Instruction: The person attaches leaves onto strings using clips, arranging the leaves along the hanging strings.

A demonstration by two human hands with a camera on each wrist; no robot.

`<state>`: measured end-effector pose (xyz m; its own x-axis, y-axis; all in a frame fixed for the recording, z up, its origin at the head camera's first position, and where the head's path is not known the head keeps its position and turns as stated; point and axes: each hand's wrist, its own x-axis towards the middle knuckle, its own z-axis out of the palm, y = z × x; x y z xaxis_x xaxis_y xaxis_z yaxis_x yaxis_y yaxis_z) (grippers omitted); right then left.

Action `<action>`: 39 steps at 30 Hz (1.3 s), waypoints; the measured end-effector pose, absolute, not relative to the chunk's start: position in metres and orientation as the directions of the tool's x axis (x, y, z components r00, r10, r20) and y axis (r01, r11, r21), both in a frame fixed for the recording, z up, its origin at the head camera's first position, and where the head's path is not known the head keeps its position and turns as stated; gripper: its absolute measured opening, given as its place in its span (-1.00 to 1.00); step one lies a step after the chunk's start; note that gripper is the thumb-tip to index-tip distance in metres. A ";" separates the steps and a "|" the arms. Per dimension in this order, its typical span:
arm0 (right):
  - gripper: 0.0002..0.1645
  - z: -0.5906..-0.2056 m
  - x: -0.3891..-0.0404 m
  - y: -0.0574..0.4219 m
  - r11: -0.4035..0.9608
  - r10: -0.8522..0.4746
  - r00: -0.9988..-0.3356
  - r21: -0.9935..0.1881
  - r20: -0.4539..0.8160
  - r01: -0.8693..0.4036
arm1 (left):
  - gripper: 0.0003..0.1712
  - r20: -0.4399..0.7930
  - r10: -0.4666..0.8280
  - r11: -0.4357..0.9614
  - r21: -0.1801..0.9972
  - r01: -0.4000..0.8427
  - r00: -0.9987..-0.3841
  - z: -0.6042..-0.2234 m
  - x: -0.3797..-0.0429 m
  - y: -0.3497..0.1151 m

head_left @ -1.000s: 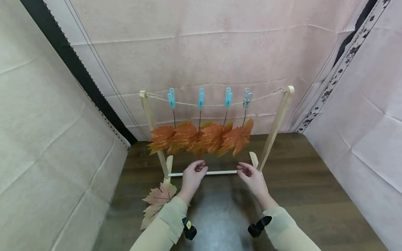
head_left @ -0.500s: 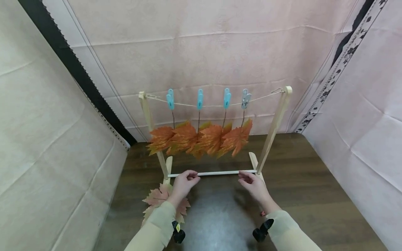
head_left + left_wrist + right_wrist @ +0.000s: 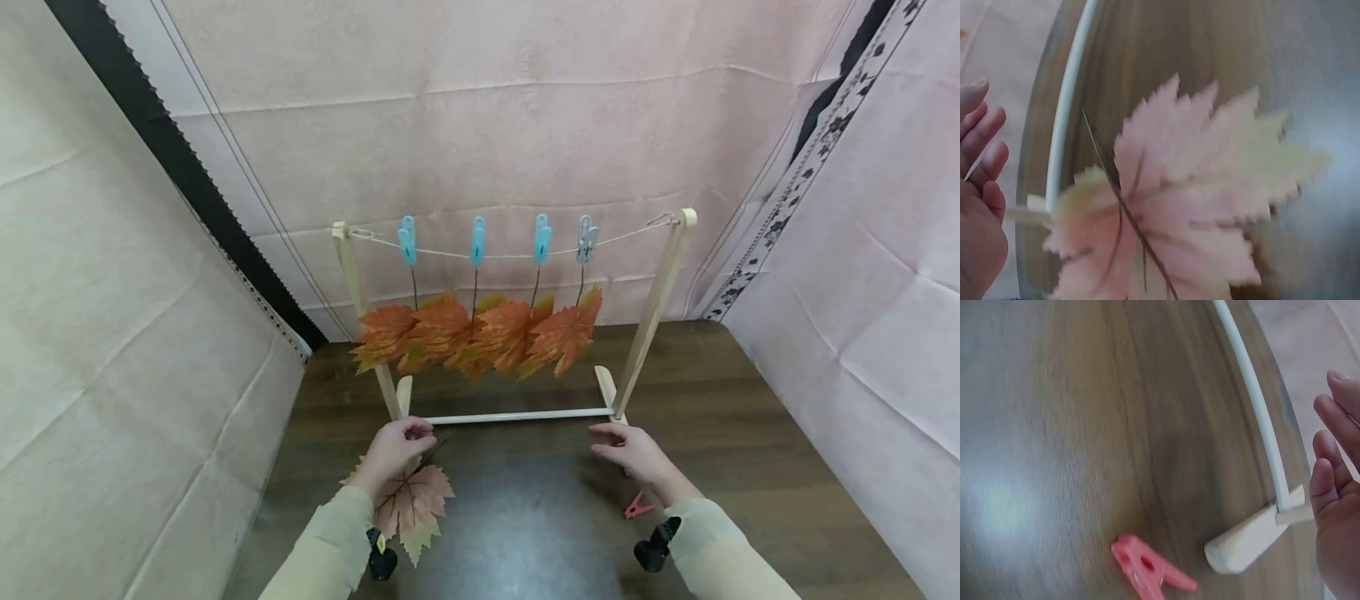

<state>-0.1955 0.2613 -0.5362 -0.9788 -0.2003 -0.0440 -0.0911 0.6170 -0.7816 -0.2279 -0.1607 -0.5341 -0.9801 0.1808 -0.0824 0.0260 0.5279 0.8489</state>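
Note:
My left hand (image 3: 396,452) hovers over a pale pink maple leaf (image 3: 422,504) at the left of the table, fingers loosely bent and holding nothing. In the left wrist view the leaf's dark stem (image 3: 1122,200) points up past the hand. My right hand (image 3: 636,452), also holding nothing, is near the right foot of a small wooden rack. Below it lies a red clothespin (image 3: 1147,565) on the table, apart from the fingers. Several orange maple leaves (image 3: 510,332) hang by their stems from blue clothespins (image 3: 477,242) on the rack's string (image 3: 442,252).
The rack has a left post (image 3: 352,271), a right post (image 3: 660,300) and a white bottom bar (image 3: 517,416). One foot (image 3: 1244,540) shows near the red clothespin. Pale cloth (image 3: 480,142) encloses the back and sides of the brown table (image 3: 525,500).
Both hands have moved apart and toward the front, away from the white bar. The left came over the pink leaf; the red clothespin has come into fuller view beside the right forearm.

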 end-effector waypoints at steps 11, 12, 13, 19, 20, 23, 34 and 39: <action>-0.60 -0.543 -0.182 0.284 0.647 -0.214 -0.972 -0.760 -0.096 -0.067 | -0.74 -0.132 0.150 0.531 0.847 -0.033 -0.980 -0.551 -0.220 -0.187; -0.61 -0.544 -0.181 0.285 0.653 -0.209 -0.973 -0.755 -0.101 -0.062 | -0.74 -0.133 0.150 0.530 0.847 -0.034 -0.980 -0.552 -0.219 -0.189; -0.62 -0.544 -0.179 0.287 0.659 -0.203 -0.973 -0.750 -0.108 -0.054 | -0.74 -0.136 0.151 0.528 0.849 -0.037 -0.979 -0.554 -0.219 -0.190; -0.63 -0.552 -0.168 0.299 0.663 -0.206 -0.962 -0.749 -0.180 -0.002 | -0.71 -0.149 0.169 0.525 0.850 -0.039 -0.974 -0.561 -0.216 -0.190; -0.63 -0.554 -0.166 0.301 0.655 -0.219 -0.956 -0.756 -0.195 0.005 | -0.70 -0.158 0.169 0.519 0.854 -0.049 -0.973 -0.561 -0.215 -0.188; -0.61 -0.560 -0.161 0.305 0.629 -0.253 -0.939 -0.777 -0.233 0.024 | -0.67 -0.173 0.167 0.509 0.858 -0.066 -0.971 -0.563 -0.214 -0.182; -0.62 -0.576 -0.154 0.314 0.637 -0.296 -0.927 -0.770 -0.228 -0.014 | -0.74 0.025 0.177 0.713 0.685 0.146 -0.984 -0.573 -0.216 -0.154; -0.59 -0.587 -0.148 0.311 0.492 -0.370 -0.904 -0.870 -0.213 0.004 | -0.81 0.023 0.186 0.747 0.646 0.157 -0.982 -0.578 -0.215 -0.148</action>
